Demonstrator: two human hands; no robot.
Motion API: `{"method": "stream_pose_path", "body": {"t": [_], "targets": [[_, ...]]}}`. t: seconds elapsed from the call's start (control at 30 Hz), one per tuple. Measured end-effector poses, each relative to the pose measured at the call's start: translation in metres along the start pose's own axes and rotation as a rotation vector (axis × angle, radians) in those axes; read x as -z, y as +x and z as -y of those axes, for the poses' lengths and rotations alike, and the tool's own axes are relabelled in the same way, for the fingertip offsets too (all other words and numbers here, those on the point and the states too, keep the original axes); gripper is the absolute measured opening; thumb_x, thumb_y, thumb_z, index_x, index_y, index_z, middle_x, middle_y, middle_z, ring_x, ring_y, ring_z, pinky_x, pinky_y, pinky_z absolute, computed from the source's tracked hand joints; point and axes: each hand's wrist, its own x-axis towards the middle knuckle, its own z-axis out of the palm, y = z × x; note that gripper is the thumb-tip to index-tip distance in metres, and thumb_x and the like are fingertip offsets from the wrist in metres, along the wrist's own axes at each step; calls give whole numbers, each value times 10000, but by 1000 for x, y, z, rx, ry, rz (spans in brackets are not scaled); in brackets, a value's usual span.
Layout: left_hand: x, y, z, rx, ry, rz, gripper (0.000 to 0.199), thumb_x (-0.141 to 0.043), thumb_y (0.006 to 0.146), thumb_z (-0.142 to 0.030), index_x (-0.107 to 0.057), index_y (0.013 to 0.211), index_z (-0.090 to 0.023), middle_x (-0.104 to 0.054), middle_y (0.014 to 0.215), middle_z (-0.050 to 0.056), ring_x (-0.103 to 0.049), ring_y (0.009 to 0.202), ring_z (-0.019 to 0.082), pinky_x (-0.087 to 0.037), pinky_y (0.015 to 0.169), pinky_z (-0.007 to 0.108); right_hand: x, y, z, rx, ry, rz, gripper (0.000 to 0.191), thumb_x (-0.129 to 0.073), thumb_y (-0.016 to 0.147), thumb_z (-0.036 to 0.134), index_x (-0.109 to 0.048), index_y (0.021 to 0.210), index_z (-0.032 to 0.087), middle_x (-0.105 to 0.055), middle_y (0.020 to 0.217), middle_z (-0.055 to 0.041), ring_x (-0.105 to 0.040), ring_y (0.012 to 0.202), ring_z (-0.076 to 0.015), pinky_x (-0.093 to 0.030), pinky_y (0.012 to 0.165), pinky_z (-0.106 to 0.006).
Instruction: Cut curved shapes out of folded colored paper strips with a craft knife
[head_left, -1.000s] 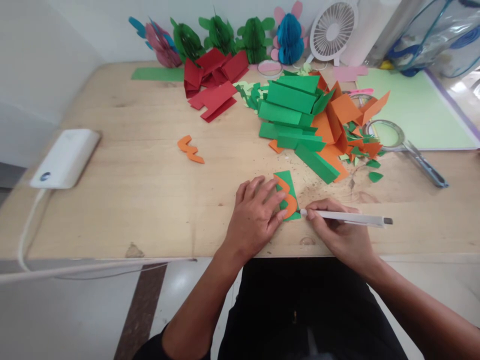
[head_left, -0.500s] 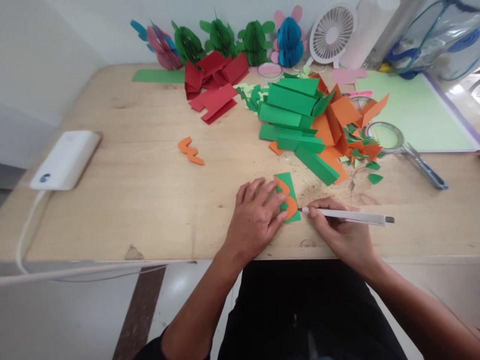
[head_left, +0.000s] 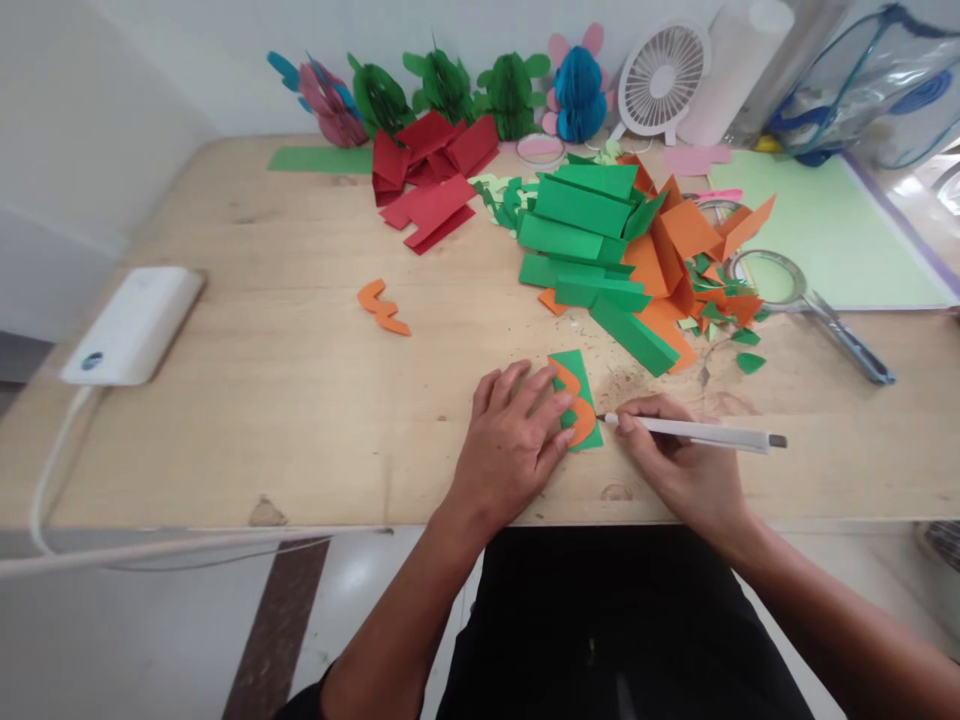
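A curved orange paper shape lies on a small green paper piece near the table's front edge. The fingers of my left hand are spread and rest flat on both, covering their left side. My right hand is closed around a white pen, whose tip touches the right edge of the orange shape. Another wavy orange cutout lies apart to the left.
Folded green papers, orange papers and red papers are heaped behind my hands. Scissors lie right. A white power bank with a cable sits left. Paper figures and a fan stand at the back.
The view has tilted up slightly, so everything sits a little lower. The hands, pen and papers keep nearly the same positions relative to each other.
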Motion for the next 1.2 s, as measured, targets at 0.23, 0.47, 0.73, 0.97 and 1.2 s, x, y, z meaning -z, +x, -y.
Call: {"method": "stream_pose_path", "body": {"t": [0.23, 0.47, 0.73, 0.97, 1.2], "targets": [[0, 0, 0, 5, 6, -1, 328, -462, 977, -361, -622, 1215, -202, -523, 1408, 108, -373, 1338, 334, -277, 1128, 564, -1, 3, -1, -5, 13, 8, 195, -601, 854, 357, -680, 767, 201, -712, 709, -29, -628, 606, -139, -491, 547, -238], [0, 0, -1, 13, 9, -3, 319, -473, 968, -347, -626, 1211, -208, -540, 1386, 106, -386, 1324, 330, -283, 1122, 560, -5, 6, -4, 28, 30, -14, 174, -605, 858, 344, -669, 787, 200, -710, 726, -33, -639, 628, -145, -500, 553, -242], [-1, 0, -1, 16, 19, -1, 306, -482, 965, -339, -611, 1209, -208, -537, 1403, 92, -385, 1330, 325, -280, 1132, 552, -1, 2, 0, 130, -21, 2, 175, -550, 933, 313, -679, 1006, 220, -758, 909, -45, -716, 832, -172, -561, 734, -275], [-2, -1, -2, 32, -1, -31, 314, -522, 945, -343, -562, 1202, -167, -553, 1389, 102, -382, 1340, 331, -289, 1135, 552, -6, 2, 0, 386, -186, 102, 242, -493, 966, 229, -652, 1148, 216, -756, 985, -56, -709, 883, -184, -584, 804, -312], [-2, 0, -4, 49, 0, -35, 249, -552, 930, -339, -565, 1117, -174, -542, 1406, 97, -382, 1348, 332, -288, 1144, 555, -10, 0, -3, 578, -322, 66, 286, -501, 954, 149, -624, 1206, 201, -752, 896, -64, -693, 782, -186, -592, 720, -316]]}}
